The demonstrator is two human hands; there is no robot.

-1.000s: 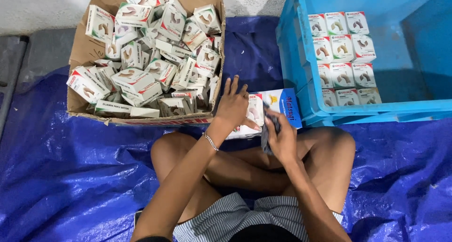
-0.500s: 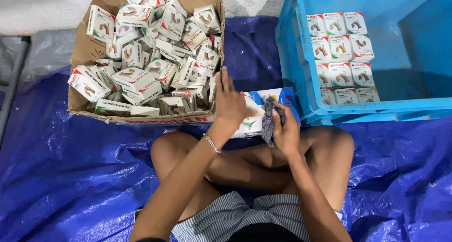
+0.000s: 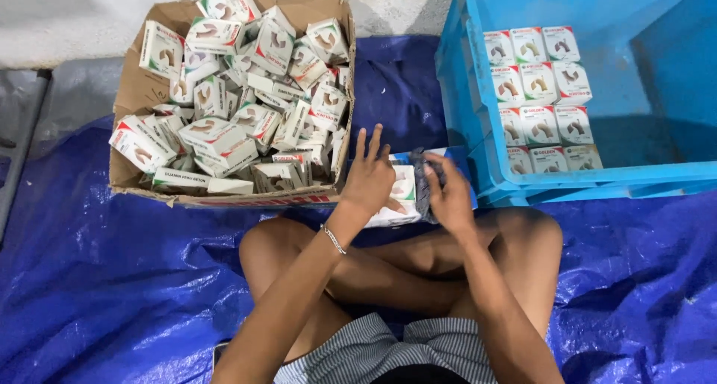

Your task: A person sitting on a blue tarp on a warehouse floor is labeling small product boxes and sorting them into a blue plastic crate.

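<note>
My left hand (image 3: 368, 181) has spread its fingers flat on the small white carton (image 3: 401, 197); my right hand (image 3: 449, 196) grips a dark crumpled cloth (image 3: 424, 181) against it, between the brown cardboard box (image 3: 142, 93) of heaped cartons and the blue plastic crate (image 3: 478, 115) of tidy rows.

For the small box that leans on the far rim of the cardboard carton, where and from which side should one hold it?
Probably grip the small box by its two long side faces, coming from above: it sits tilted on top of the pile at the cardboard carton rim, with its upper part free and nothing lying over it.
</note>
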